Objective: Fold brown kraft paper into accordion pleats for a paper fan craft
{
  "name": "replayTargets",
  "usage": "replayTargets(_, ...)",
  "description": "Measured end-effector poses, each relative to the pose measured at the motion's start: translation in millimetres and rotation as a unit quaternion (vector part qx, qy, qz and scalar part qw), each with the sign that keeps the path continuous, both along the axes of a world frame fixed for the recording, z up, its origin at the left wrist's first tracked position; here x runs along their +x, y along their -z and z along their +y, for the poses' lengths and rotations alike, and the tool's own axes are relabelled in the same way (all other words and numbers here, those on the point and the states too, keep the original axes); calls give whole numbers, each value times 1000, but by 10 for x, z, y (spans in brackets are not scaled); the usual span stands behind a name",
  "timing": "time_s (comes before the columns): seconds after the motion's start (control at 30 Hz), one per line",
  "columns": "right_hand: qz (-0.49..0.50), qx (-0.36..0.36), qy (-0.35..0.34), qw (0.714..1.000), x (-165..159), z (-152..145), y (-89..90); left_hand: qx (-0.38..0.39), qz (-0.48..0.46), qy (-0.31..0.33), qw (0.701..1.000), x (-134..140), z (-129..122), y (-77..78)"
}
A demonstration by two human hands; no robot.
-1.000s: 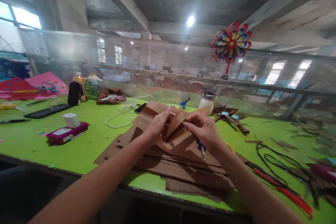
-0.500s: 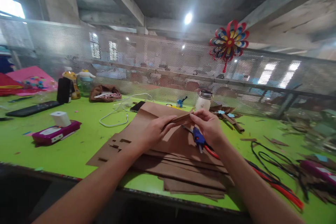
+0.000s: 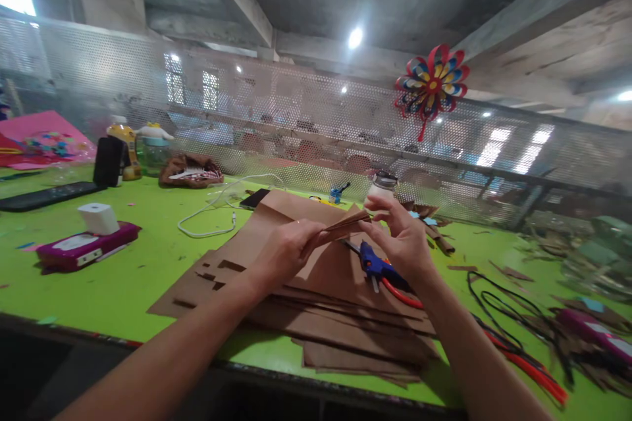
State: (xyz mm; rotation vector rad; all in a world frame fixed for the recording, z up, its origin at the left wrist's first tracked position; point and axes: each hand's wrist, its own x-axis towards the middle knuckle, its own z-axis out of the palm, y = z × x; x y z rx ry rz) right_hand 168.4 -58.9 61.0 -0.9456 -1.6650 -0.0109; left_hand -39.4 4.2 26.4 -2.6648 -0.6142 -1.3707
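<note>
My left hand [image 3: 286,251] pinches a folded brown paper piece [image 3: 345,223] by its near end and holds it above a stack of brown paper sheets [image 3: 306,302] on the green table [image 3: 123,276]. My right hand [image 3: 402,243] hovers at the piece's far tip with its fingers spread, barely touching it. A blue glue gun [image 3: 376,264] with a red cord lies on the stack just under my right hand.
A white jar [image 3: 381,189] stands behind my hands. A white cable [image 3: 212,217], a pink box with a white cube [image 3: 86,240] and a phone [image 3: 47,196] lie at the left. Black and red cords [image 3: 518,322] and paper scraps cover the right. A mesh screen with a paper pinwheel [image 3: 432,85] stands behind.
The brown piece was pressed from an open fold into a flat narrow strip. My right hand loosened its pinch and spread its fingers. The glue gun came into view beneath it.
</note>
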Motion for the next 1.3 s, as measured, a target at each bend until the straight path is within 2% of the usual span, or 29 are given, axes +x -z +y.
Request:
replayTargets(0.17,-9,-37,-39,999,19,-31,-9,-13,-2,5,1000,8,-40,8)
replayTargets(0.47,2,-31,-23,999,82,-50,-32,-186,20,61,981,26,-116,-79)
replayTargets(0.6,-14,-65,-27,997,107,-44,-46,-220,30,109,969,12,-91,-137)
replayTargets(0.77,-15,-115,-49,992,124,-30,-40,-222,15,119,967,91,-90,-120)
replayTargets(0.87,-30,-131,-49,990,106,-16,-16,-151,-1,117,982,165,-81,-55)
replayTargets(0.97,-38,-137,-43,989,63,-5,16,-66,4,84,994,190,-56,0)
replayTargets(1.07,-34,-132,-32,990,22,5,41,-36,18,63,997,174,-34,23)
replayTargets(1.17,-24,-126,-31,991,6,11,54,-66,10,86,994,163,-36,21)
replayTargets(1.3,-26,-150,-68,986,17,-3,43,-173,11,107,979,175,-83,-3)
